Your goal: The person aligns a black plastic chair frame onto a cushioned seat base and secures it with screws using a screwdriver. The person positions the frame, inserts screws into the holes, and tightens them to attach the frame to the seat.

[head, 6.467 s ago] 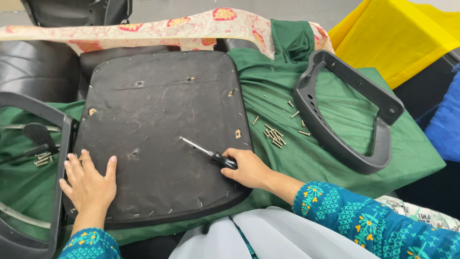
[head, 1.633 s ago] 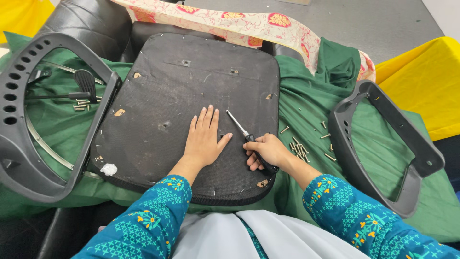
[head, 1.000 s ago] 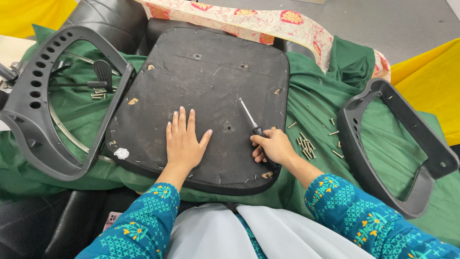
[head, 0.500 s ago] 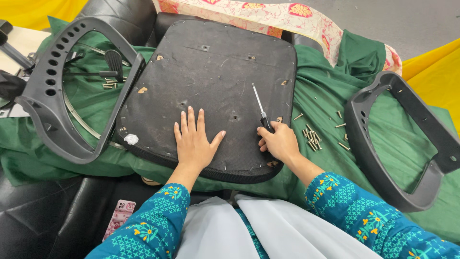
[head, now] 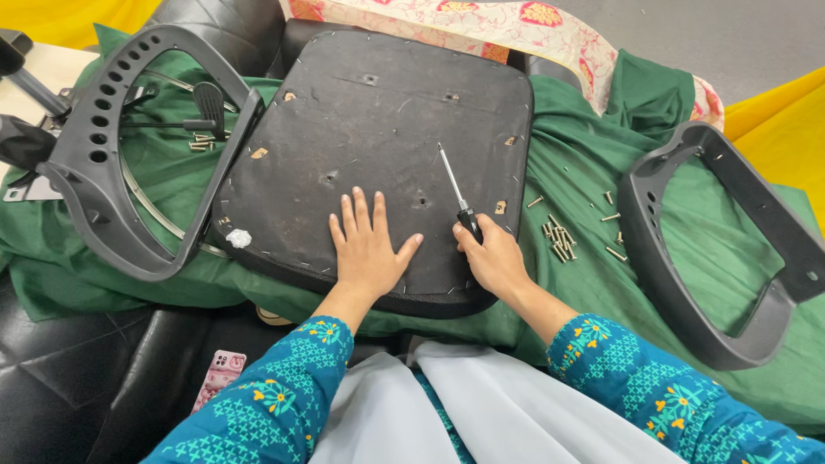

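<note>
A black chair seat base (head: 378, 120) lies upside down on a green cloth (head: 593, 283). My left hand (head: 368, 249) rests flat on its near part, fingers spread. My right hand (head: 492, 258) grips the black handle of a screwdriver (head: 454, 189); its metal shaft points away over the seat base. Several loose screws (head: 560, 241) lie on the cloth just right of that hand.
A black chair armrest (head: 713, 258) lies at the right, another armrest (head: 112, 155) at the left with more screws (head: 199, 142) inside its loop. A floral cloth (head: 481, 21) and yellow fabric (head: 773, 129) lie beyond. A small pink card (head: 219, 374) sits on the black cushion near left.
My left hand shifted from the seat base's left edge to its near middle. The right hand kept the screwdriver and swung its shaft to point away. The view moved left.
</note>
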